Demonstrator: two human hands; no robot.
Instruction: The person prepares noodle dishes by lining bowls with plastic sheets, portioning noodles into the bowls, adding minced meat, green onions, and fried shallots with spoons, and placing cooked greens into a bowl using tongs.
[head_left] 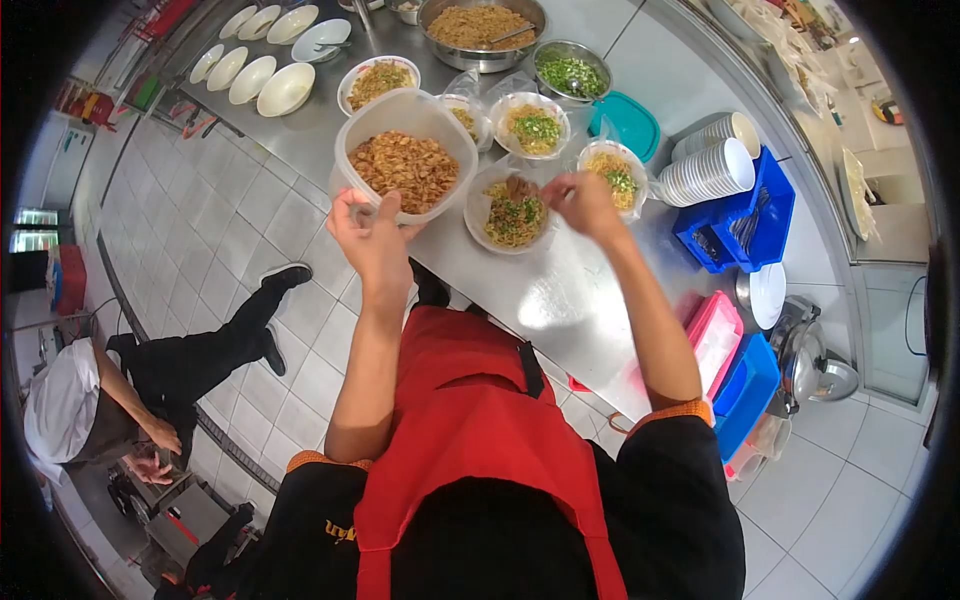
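Observation:
My left hand (372, 238) grips the near edge of a translucent plastic container (438, 112), holding it above the steel table. Crispy brown flakes that look like fried shallots (405, 168) fill it. My right hand (588, 205) is closed, its fingertips together just right of a bowl of noodles (512, 222) topped with chopped greens. What those fingers hold, if anything, is hard to make out. A blurred brown patch shows over that bowl beside the fingertips. Another noodle bowl (612, 180) sits behind my right hand, and one with greens (533, 130) stands farther back.
Several empty white bowls (285, 90) line the back left. A large steel bowl of noodles (482, 30) and a bowl of chopped greens (572, 75) stand behind. At right are stacked white bowls (708, 175) and a blue bin (740, 225). A co-worker (80, 400) is at left.

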